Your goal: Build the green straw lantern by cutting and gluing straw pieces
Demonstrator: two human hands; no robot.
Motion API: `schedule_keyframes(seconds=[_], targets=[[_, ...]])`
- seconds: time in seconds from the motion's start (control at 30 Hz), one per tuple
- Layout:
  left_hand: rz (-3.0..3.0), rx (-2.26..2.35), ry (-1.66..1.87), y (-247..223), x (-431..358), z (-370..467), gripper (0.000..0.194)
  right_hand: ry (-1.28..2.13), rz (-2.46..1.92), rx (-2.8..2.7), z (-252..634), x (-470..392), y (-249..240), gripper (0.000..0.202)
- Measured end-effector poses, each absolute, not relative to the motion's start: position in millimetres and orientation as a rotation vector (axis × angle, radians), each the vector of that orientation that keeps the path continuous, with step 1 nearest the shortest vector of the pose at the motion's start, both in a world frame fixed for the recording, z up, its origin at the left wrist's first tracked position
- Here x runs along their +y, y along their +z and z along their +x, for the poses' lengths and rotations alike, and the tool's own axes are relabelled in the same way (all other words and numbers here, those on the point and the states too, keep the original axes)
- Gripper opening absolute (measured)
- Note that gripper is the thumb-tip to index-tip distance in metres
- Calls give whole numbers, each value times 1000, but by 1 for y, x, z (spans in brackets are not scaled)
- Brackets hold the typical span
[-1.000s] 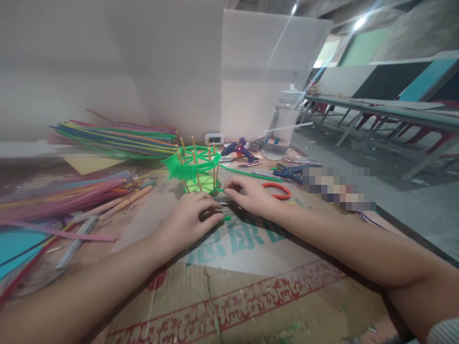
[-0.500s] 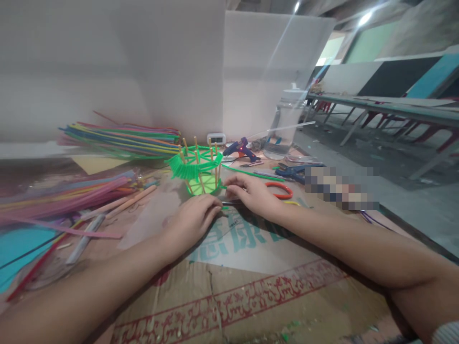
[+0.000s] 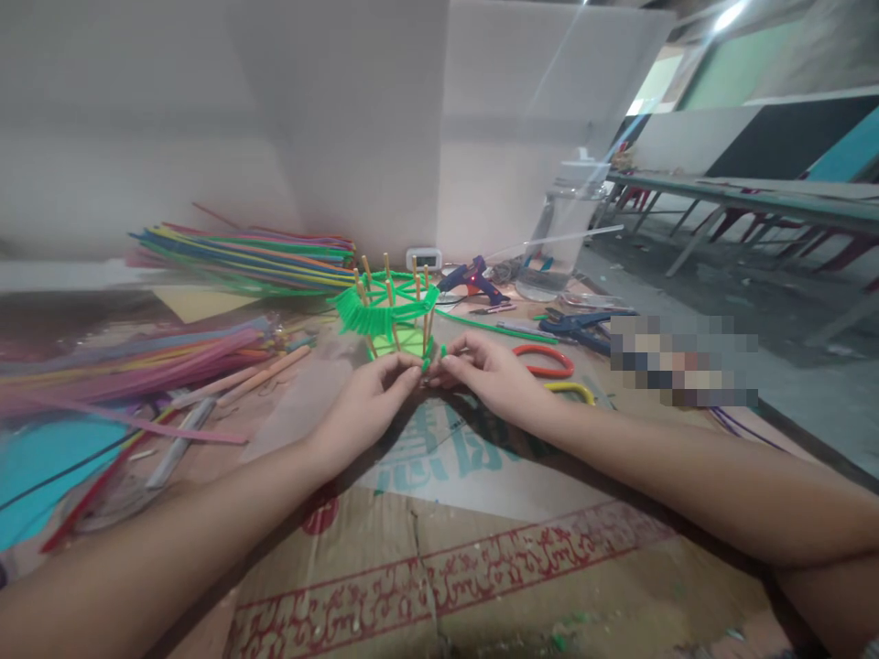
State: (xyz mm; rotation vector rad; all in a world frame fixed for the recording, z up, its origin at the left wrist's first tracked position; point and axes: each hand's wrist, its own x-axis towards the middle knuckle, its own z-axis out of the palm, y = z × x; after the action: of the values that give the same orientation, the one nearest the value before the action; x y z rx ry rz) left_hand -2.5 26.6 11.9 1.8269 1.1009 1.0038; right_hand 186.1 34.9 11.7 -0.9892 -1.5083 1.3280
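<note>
A small green piece [image 3: 426, 364] shows at the fingertips of my left hand [image 3: 377, 394], which is pinched closed on it. Close by on the right, my right hand [image 3: 484, 371] is also closed, its thumb and index finger together around a second small green piece [image 3: 443, 351]. The two sets of fingertips nearly meet. Just behind my hands stands a small round structure [image 3: 395, 302] with a pale green base, upright wooden sticks and a green fringed rim on its left side.
Bundles of coloured pipe cleaners [image 3: 254, 256] lie at the left. A glue gun [image 3: 477, 279], a water bottle [image 3: 559, 233], blue pliers [image 3: 580, 328] and scissors with an orange handle [image 3: 546, 361] are behind and right. Printed paper [image 3: 446, 467] lies below my hands.
The view has shifted, so the objects sit slightly further right. Small green pieces now show at my fingertips, and the dark thin item between my hands no longer shows.
</note>
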Motion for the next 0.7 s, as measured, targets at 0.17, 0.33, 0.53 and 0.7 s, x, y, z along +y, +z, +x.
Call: schedule_keyframes(seconds=[0.17, 0.33, 0.53, 0.7], targets=[[1655, 1066, 959, 12, 25, -1, 25, 1194, -1057, -1589, 183, 32, 9, 8], [1631, 1074, 994, 10, 26, -2, 25, 1327, -1043, -1508, 182, 32, 10, 13], [1672, 1076, 1001, 12, 25, -1, 23, 1368, -1032, -1499, 180, 30, 12, 18], [1730, 1034, 1009, 10, 27, -2, 22, 1448, -1035, -1538, 179, 28, 12, 20]])
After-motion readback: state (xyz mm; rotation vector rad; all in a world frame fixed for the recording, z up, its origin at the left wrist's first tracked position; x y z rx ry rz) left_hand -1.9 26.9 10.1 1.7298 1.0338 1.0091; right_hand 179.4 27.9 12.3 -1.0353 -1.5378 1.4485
